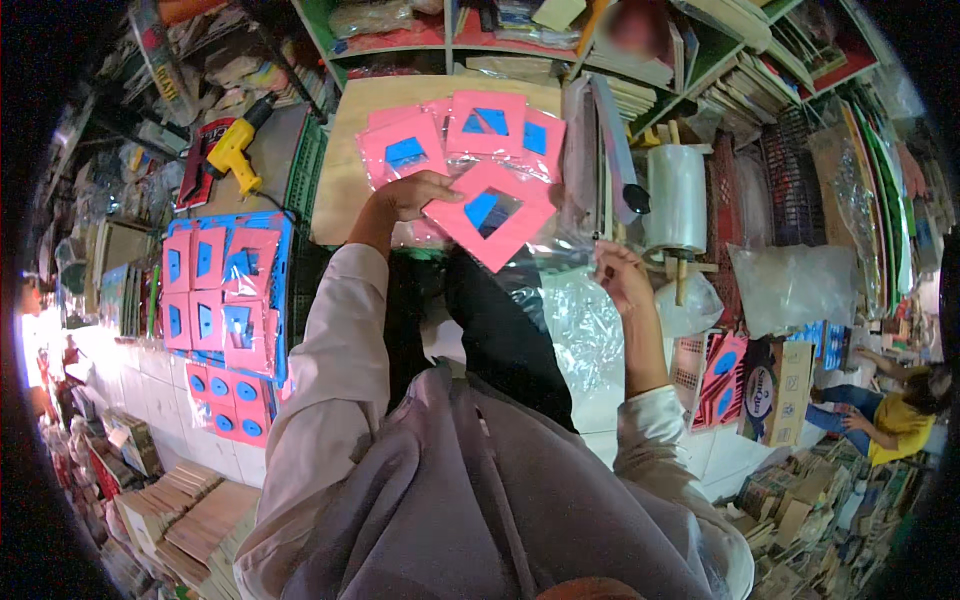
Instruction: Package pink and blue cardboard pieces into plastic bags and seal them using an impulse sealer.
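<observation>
My left hand (422,195) grips a pink square board (518,208) by its left corner, tilted like a diamond above my lap. A blue shape (480,211) shows in the board's cut-out window. My right hand (625,278) is raised to the right of it, fingers curled in a pinch beside shiny clear plastic (570,245); what lies between the fingertips is too small to tell. Behind the board, several similar pink boards in clear bags (487,124) overlap on a wooden table (345,130).
Bagged pink boards lie on a blue tray (288,240) at left, below a yellow drill (240,145). A clear plastic roll (676,198) stands right of the table. A cardboard box (790,392) and a person in yellow (905,428) are at far right. Green shelves (447,35) line the back.
</observation>
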`<state>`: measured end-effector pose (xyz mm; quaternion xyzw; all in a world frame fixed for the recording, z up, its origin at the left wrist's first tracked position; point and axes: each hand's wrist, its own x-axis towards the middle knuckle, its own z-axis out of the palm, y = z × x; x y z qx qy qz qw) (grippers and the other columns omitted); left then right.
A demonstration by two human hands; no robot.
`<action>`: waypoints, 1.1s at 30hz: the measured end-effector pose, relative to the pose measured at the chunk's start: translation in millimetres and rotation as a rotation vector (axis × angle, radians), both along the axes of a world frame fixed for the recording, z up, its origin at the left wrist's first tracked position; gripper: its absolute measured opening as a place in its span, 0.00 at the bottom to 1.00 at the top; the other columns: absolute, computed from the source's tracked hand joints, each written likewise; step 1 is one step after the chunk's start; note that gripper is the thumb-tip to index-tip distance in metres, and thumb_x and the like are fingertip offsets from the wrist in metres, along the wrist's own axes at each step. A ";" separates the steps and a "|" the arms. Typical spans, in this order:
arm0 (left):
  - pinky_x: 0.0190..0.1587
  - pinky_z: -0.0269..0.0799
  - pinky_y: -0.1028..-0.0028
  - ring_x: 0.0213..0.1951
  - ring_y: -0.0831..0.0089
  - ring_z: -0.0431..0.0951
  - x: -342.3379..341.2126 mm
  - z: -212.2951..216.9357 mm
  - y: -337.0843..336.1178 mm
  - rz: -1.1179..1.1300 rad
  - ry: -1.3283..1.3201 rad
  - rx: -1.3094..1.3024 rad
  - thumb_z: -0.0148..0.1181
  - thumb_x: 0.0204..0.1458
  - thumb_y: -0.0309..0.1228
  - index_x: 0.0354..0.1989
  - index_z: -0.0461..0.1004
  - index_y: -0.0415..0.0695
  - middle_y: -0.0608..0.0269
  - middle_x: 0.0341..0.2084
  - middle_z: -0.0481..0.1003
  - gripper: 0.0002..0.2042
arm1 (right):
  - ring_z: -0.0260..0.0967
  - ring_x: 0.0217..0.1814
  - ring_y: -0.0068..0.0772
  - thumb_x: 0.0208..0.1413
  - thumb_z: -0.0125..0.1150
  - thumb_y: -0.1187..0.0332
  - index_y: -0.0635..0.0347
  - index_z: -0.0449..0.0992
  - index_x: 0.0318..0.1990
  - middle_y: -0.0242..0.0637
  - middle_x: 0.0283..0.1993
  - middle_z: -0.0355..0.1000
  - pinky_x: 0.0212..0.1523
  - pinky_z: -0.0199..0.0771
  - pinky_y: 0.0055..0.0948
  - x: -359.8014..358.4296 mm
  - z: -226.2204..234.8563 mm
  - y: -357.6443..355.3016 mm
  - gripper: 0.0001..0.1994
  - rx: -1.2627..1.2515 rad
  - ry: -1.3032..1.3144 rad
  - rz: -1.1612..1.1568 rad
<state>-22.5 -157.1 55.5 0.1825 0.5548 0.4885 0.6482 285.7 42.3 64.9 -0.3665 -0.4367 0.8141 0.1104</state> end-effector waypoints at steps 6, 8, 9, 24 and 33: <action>0.48 0.60 0.79 0.45 0.75 0.67 13.2 -21.5 60.9 0.243 0.012 0.160 0.61 0.45 0.29 0.45 0.67 0.35 0.60 0.43 0.69 0.19 | 0.69 0.33 0.28 0.46 0.59 0.74 0.55 0.67 0.41 0.33 0.34 0.69 0.32 0.73 0.33 3.8 -30.9 37.7 0.13 -0.011 0.005 -0.056; 0.50 0.58 0.74 0.48 0.73 0.65 17.9 -30.0 83.3 0.332 0.079 0.071 0.62 0.44 0.32 0.44 0.68 0.36 0.59 0.44 0.68 0.19 | 0.69 0.32 0.30 0.45 0.58 0.78 0.57 0.66 0.43 0.35 0.34 0.69 0.30 0.74 0.31 -0.9 -33.2 61.8 0.16 0.038 0.004 -0.237; 0.51 0.57 0.71 0.49 0.71 0.64 19.7 -34.4 93.1 0.373 0.104 0.039 0.63 0.43 0.34 0.43 0.69 0.37 0.58 0.45 0.68 0.20 | 0.69 0.31 0.31 0.45 0.57 0.79 0.58 0.65 0.44 0.36 0.34 0.70 0.29 0.74 0.30 -2.1 -36.5 70.8 0.17 0.071 -0.016 -0.347; 0.58 0.45 0.57 0.59 0.62 0.53 33.7 -85.5 133.2 0.488 -0.051 0.127 0.63 0.44 0.37 0.49 0.65 0.37 0.51 0.53 0.62 0.26 | 0.64 0.44 0.25 0.55 0.48 0.54 0.65 0.74 0.35 0.36 0.38 0.70 0.42 0.63 0.28 -46.1 67.0 61.3 0.19 0.855 -0.031 -0.033; 0.61 0.37 0.62 0.63 0.61 0.44 38.5 -43.7 127.9 0.481 -0.076 0.037 0.66 0.40 0.34 0.59 0.43 0.28 0.45 0.60 0.47 0.43 | 0.67 0.32 0.47 0.55 0.47 0.57 0.64 0.76 0.20 0.47 0.25 0.71 0.38 0.64 0.37 -76.7 24.8 43.0 0.21 1.400 -0.373 -0.104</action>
